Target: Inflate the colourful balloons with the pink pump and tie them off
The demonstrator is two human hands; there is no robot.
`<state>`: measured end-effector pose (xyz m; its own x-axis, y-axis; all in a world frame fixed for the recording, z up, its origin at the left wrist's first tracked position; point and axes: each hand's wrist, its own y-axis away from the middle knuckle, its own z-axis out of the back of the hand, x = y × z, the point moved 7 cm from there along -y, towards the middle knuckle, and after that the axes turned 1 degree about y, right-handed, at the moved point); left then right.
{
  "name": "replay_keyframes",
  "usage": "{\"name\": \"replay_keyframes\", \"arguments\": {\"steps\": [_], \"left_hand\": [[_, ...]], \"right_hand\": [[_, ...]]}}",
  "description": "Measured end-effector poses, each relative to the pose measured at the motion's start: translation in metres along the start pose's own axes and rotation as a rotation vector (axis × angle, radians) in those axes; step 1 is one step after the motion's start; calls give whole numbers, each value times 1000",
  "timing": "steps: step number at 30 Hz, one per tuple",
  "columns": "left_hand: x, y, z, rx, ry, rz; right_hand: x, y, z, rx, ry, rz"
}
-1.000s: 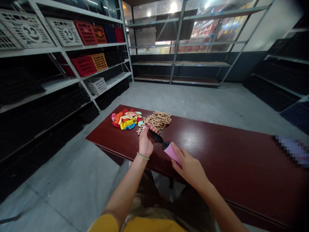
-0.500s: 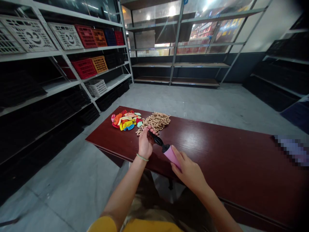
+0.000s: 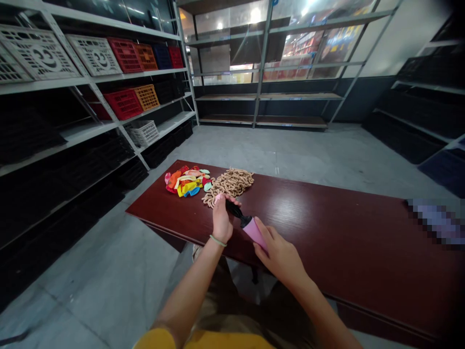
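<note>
My right hand (image 3: 279,249) is wrapped round a pink tube-shaped tool (image 3: 255,234) with a black collar, held at a slant over the table's near edge. From the collar a black, ridged, tapering piece (image 3: 234,209) runs up to the left. My left hand (image 3: 222,220), with a pale green band at its wrist, has its fingers curled round the far end of that piece, whose tip is hidden. Just beyond lies a heap of beige, chain-like links (image 3: 232,183). Left of it is a pile of limp balloons (image 3: 187,182) in red, orange, yellow, blue and other colours.
The dark red-brown table (image 3: 327,232) stretches off to the right, where a blurred purplish item (image 3: 438,223) lies. Metal shelving with red crates (image 3: 125,55) and white crates (image 3: 95,54) stands on the left. A second rack (image 3: 265,94) stands across the grey floor.
My left wrist has turned a little, and its fingers sit slightly differently round the black piece. The pink tool appears slightly lower and further left; the whole view has shifted a little.
</note>
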<state>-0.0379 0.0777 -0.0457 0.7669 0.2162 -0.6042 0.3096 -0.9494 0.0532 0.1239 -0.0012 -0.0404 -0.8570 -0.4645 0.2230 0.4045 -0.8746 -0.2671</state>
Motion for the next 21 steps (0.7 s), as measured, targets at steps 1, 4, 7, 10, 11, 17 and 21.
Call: {"name": "replay_keyframes", "arguments": {"steps": [1,4,7,10,11,17,21], "left_hand": [[3,3,-3,1,-2,6],[14,11,-11,-18,0,31],[19,13,-16,-61,-9,3],[17,6,-20,-99,-50,-5],[15,2,-22,-106,-56,-7],[-4,-21,-43,-42,-31,-28],[-9,-28,-55,-13,-1,-35]], "right_hand": [[0,-1,-1,-5,1,-2],[-2,-3,-2,-18,14,-27],[-5,-5,-2,2,11,-55],[-11,-2,-1,43,-54,-81],[-13,2,0,58,-82,-93],[-28,27,15,52,-202,-100],[-35,31,26,61,-166,-135]]}}
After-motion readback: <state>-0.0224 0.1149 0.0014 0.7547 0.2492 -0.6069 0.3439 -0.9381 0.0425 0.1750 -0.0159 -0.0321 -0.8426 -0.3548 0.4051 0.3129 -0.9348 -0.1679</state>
